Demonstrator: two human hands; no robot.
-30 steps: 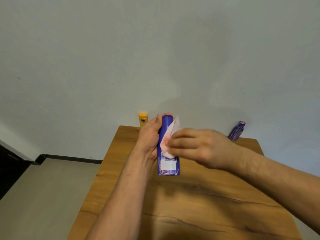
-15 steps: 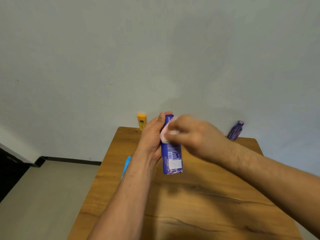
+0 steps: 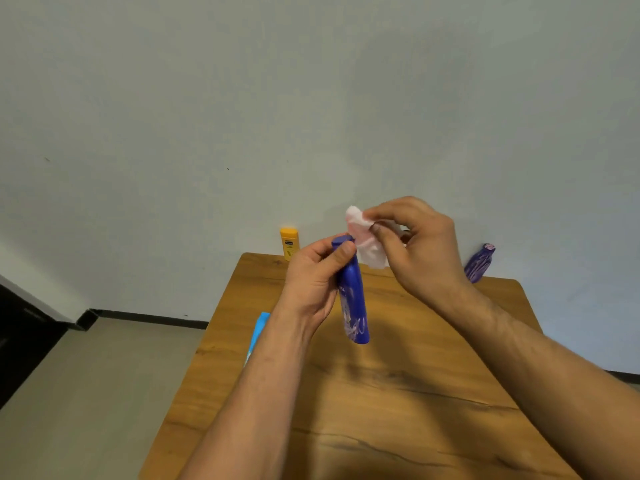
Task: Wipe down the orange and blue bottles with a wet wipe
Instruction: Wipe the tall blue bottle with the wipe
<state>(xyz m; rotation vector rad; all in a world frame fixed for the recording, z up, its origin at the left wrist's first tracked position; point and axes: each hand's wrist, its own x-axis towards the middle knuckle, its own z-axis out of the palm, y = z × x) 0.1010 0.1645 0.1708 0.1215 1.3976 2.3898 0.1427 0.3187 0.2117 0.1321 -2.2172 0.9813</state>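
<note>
My left hand [image 3: 317, 277] grips the blue bottle [image 3: 354, 306] near its cap and holds it above the table, cap up and slightly tilted. My right hand [image 3: 417, 244] pinches a crumpled white wet wipe [image 3: 365, 242] just right of the bottle's cap, close to it or brushing it. The orange bottle [image 3: 289, 242] stands upright at the table's far left corner, apart from both hands.
The wooden table [image 3: 398, 393] fills the lower middle. A purple pouch [image 3: 479, 262] leans against the wall at the far right corner. A light blue packet [image 3: 257, 336] lies at the table's left edge, partly behind my left forearm. Floor lies to the left.
My right hand has lifted the wipe from the bottle's body up past the cap. My left hand has turned the bottle, so its white label no longer faces me.
</note>
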